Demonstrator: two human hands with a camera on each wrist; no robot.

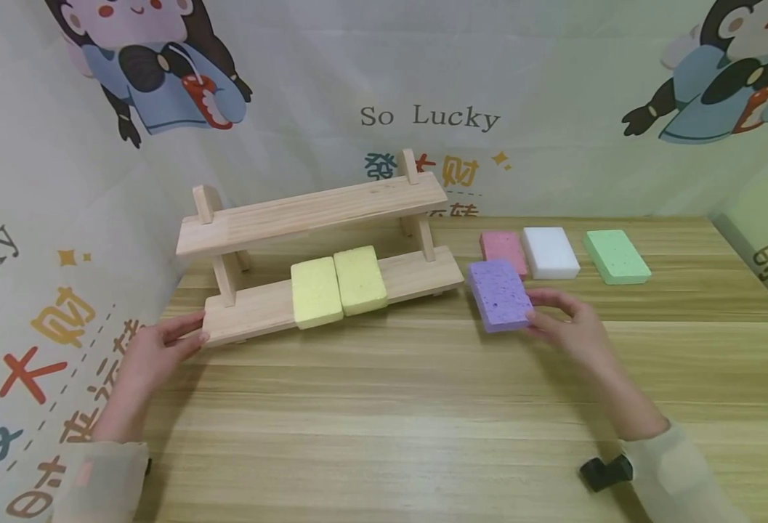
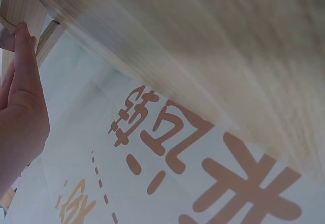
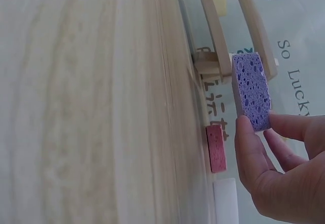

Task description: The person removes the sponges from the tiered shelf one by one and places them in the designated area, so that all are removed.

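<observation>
A two-tier wooden shelf [image 1: 312, 214] stands at an angle on the table. My left hand [image 1: 155, 356] holds the left end of its lower board, thumb near the front corner; the left wrist view shows that hand [image 2: 23, 102] at the far left, beside the wood. Two yellow sponges [image 1: 316, 292] lie side by side on the lower board. Between thumb and fingers, my right hand [image 1: 570, 327] pinches a purple sponge [image 1: 500, 296] by its lower right edge. This sponge [image 3: 252, 91] is raised and tilted, to the right of the shelf, and partly overlaps a pink sponge [image 1: 503, 245] behind it.
Behind my right hand, a white sponge [image 1: 551, 253] and a green sponge [image 1: 617, 256] lie on the wooden table [image 1: 384, 421] near its back edge. A printed cloth [image 1: 540, 94] hangs behind the table and along its left side. The shelf's upper board [image 1: 331, 207] overhangs the lower one.
</observation>
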